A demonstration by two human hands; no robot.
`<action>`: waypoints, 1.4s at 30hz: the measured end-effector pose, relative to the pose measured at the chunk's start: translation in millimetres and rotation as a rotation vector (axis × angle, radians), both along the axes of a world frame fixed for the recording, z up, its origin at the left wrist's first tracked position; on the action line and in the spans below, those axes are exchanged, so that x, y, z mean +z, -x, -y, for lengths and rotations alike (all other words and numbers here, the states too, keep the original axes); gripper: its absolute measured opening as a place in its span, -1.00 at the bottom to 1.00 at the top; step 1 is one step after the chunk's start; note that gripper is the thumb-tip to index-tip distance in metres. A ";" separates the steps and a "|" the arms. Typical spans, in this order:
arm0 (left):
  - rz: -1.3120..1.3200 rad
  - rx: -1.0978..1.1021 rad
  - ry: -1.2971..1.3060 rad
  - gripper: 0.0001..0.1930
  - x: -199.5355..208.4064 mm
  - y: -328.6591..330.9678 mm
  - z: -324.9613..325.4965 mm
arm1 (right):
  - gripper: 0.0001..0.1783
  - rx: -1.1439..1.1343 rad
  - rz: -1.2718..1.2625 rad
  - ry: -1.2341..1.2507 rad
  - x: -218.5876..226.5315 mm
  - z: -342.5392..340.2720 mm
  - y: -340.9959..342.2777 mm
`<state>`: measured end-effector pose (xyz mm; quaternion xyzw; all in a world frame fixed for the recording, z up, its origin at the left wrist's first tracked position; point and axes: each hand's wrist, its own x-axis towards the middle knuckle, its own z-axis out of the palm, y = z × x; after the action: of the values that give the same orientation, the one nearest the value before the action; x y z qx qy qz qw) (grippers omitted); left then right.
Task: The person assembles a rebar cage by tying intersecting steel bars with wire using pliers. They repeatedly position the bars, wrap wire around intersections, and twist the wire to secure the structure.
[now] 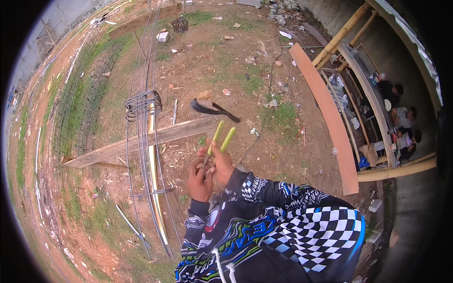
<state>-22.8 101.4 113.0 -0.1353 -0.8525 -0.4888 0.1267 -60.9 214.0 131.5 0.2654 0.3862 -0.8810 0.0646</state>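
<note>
Both my hands are close together in front of my chest, at a pair of pliers [228,139] with two yellow-green handles pointing away from me. My right hand [223,165] is closed round the lower part of the handles. Beside it, my left hand [200,182] has its fingers bent and pinched at the dark metal end. The jaws are mostly hidden by my fingers. Just beyond the handles, a bundle of black tie wire [214,110] lies by the end of a wooden plank [174,132].
Long steel bars [141,61] with a cluster of bent stirrups [143,104] rest across the plank at my left. Wire mesh [80,104] lies farther left. A long board [325,118] edges a bamboo-framed shelter at right, where several people sit. Rubble [281,16] is scattered behind.
</note>
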 end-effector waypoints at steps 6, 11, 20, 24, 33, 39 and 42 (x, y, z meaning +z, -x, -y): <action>-0.146 -0.382 0.224 -0.71 -2.9 11.9 -73.0 | -0.63 -0.329 0.142 0.061 -20.2 -107.6 6.1; -0.226 -0.558 0.366 -0.76 -15.4 26.5 -171.8 | -0.59 -0.450 0.197 0.016 -37.2 -216.4 -4.4; -0.050 -0.919 0.367 -0.94 7.0 49.0 -330.5 | -0.37 -0.509 0.100 -0.491 -101.7 -448.8 -26.6; 0.327 -0.623 0.147 -0.88 -2.4 78.2 -319.2 | -0.32 -0.653 0.094 -0.283 -70.1 -519.6 -37.5; 0.092 0.098 -0.162 -0.81 -58.2 180.5 -327.5 | -0.79 -0.230 0.649 -0.256 -215.6 -633.2 -22.1; 0.373 0.420 -0.533 -0.74 -53.3 302.1 -333.3 | -0.72 0.541 0.966 -0.613 -270.8 -672.8 74.8; 0.365 0.582 -0.636 -0.72 -22.9 357.5 -308.5 | -0.70 0.885 0.871 -0.855 -240.3 -666.2 177.1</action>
<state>-380.3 409.9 90.1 0.2429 -0.6713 -0.6857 0.1416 -238.0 880.2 -108.7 0.4119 0.7045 -0.3616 0.4508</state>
